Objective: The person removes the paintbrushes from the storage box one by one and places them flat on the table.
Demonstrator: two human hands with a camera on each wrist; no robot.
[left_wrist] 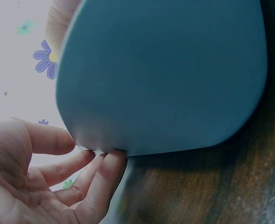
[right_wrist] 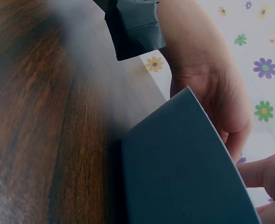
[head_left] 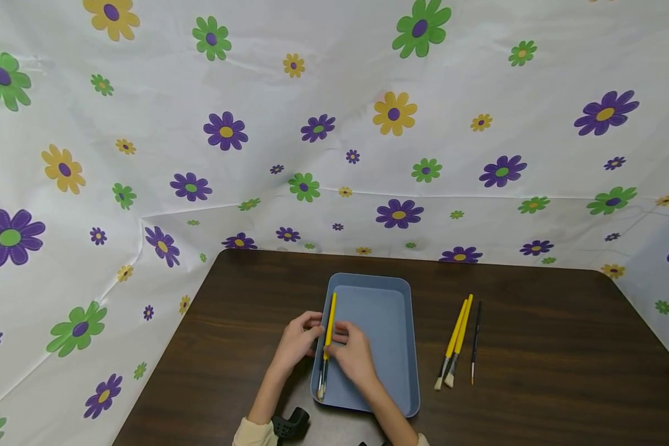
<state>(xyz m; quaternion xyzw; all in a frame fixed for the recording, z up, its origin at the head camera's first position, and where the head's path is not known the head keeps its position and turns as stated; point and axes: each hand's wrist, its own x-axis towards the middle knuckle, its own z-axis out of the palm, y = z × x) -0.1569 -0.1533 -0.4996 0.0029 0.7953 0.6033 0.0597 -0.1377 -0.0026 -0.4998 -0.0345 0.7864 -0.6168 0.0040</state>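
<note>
L hand (head_left: 295,341) at tray (head_left: 411,328) rim, R hand (head_left: 355,354) by yellow brush (head_left: 331,310), fingers bent; can't tell if gripping. Brush prob. light, stiff, slick: hold mid-handle, avoid bristles (head_left: 321,391).

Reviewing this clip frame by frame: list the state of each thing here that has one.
Tray: upright on the table.
Yellow brushwork in tray: lying along the left wall; brush count unclear.
Two yellow brushes: lying right of the tray, bristles nearer the person.
Dark brush: lying beside them.
Left hand: fingertips at tray's left rim.
Right hand: over tray, at brush; grip unclear.
</note>
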